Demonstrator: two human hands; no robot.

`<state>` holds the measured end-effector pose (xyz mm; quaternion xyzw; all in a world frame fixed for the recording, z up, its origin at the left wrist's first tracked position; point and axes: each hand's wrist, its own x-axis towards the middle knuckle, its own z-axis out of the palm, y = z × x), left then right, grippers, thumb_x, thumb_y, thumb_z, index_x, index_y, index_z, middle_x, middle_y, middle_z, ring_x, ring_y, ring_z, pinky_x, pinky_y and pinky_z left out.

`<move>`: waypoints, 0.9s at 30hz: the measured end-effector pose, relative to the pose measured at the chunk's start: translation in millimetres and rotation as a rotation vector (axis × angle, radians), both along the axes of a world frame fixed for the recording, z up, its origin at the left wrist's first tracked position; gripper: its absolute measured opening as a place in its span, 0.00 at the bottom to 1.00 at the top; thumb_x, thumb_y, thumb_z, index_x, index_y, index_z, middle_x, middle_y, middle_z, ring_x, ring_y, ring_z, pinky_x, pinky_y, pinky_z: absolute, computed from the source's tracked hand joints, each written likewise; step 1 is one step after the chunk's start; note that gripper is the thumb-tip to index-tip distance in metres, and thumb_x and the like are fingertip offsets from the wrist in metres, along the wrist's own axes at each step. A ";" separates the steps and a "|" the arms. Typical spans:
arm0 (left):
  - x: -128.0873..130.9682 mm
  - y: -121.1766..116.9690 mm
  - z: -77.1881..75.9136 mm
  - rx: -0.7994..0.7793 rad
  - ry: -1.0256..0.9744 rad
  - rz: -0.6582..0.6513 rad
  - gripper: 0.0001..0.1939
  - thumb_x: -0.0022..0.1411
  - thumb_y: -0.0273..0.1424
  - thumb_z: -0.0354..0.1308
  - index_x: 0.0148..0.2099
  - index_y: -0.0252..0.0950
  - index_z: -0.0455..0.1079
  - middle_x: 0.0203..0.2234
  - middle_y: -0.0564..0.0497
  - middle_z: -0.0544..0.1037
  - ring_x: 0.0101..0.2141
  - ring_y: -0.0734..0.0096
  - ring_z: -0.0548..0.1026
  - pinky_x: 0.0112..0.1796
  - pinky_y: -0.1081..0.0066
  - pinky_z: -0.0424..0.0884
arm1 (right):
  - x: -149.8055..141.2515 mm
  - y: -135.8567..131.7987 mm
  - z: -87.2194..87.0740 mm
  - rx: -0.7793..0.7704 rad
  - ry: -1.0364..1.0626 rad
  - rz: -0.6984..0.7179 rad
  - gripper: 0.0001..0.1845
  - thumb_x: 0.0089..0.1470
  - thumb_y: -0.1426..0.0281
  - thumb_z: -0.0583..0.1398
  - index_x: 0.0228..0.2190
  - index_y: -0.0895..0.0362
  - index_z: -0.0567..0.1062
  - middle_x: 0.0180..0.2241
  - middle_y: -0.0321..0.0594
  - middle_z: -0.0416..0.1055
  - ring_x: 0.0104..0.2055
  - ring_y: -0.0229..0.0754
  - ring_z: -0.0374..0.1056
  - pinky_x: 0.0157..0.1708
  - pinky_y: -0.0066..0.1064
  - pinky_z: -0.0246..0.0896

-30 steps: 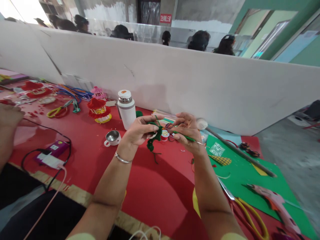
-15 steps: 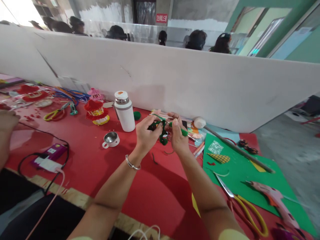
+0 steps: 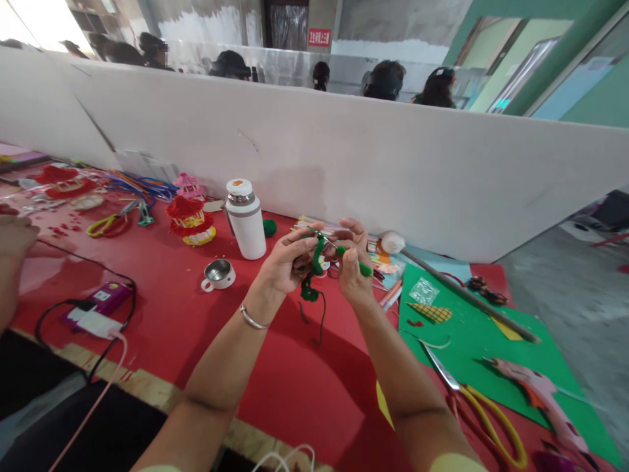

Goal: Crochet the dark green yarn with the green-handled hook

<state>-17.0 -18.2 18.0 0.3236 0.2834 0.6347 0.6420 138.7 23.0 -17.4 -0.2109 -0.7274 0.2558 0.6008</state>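
Note:
My left hand (image 3: 282, 261) pinches a small dark green crochet piece (image 3: 309, 286), which dangles below the fingers with a loose yarn tail. My right hand (image 3: 354, 262) is closed round the green handle of a crochet hook (image 3: 364, 269). The hook's metal shaft points up and left, its tip at the green yarn by my left fingertips. Just behind the hands, partly hidden, is a small round spool (image 3: 323, 265). Beyond my left wrist stands a white thermos (image 3: 246, 223), with a green yarn ball (image 3: 269, 227) beside it.
A steel-lined cup (image 3: 219, 273) sits left of my hands. Scissors (image 3: 472, 400) and a pink glue gun (image 3: 540, 393) lie at right by a green sheet (image 3: 472, 328). Red pagoda-like models (image 3: 189, 219) stand at left. Another person's hand (image 3: 17, 239) rests far left. A white partition (image 3: 393, 170) bounds the table.
The hook has swung round in my right hand, from pointing right to its tip at the yarn. The crochet piece has shifted and hangs lower now. The view has turned slightly.

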 end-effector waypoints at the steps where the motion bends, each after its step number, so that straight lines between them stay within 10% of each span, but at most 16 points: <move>1: 0.1 0.4 0.3 0.013 0.017 0.036 0.21 0.45 0.33 0.78 0.44 0.37 0.83 0.16 0.60 0.66 0.15 0.87 0.51 0.16 0.79 0.48 | -0.1 -0.6 0.6 0.008 0.015 -0.010 0.30 0.70 0.46 0.49 0.32 0.52 0.79 0.57 0.44 0.67 0.56 0.48 0.68 0.62 0.48 0.68; 27: -28.2 -9.0 12.8 -0.033 0.199 -0.045 0.22 0.43 0.27 0.70 0.45 0.33 0.85 0.12 0.63 0.57 0.15 0.85 0.48 0.18 0.76 0.42 | 38.1 14.2 10.6 0.284 -0.252 0.019 0.13 0.58 0.52 0.68 0.44 0.39 0.85 0.65 0.39 0.61 0.55 0.50 0.67 0.42 0.42 0.76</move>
